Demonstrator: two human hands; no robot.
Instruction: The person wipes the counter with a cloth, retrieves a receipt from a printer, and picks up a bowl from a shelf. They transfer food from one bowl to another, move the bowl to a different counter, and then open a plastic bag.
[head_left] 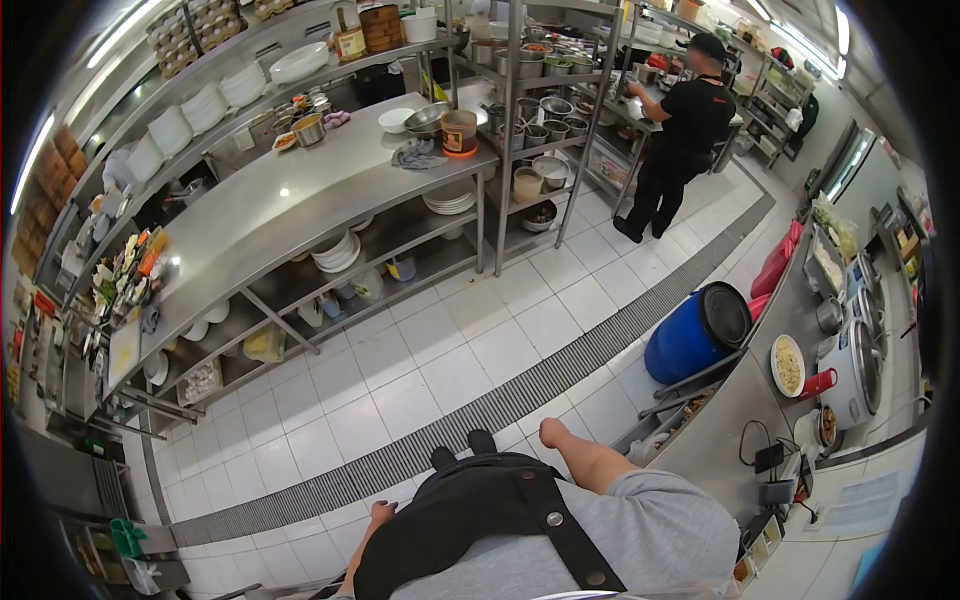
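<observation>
Both of my arms hang at my sides in front of my grey shirt and black apron (490,500). My right hand (552,432) is curled closed over the white tiled floor, near the drain grating (400,440); whether anything is inside the fist is too small to tell. At the lower left, my left hand (382,512) shows only in part beside the apron, its fingers not clear. Neither hand touches a counter. Nearest to my right hand is the counter on the right (705,430), with a blue barrel (685,345) with a black lid beyond it.
A long steel counter (260,190) with shelves of plates runs along the left. A person (690,120) in black stands at the back by a steel rack (505,150). The right counter holds a bowl of pale food (787,366), a red cup (818,383) and cookers (850,370).
</observation>
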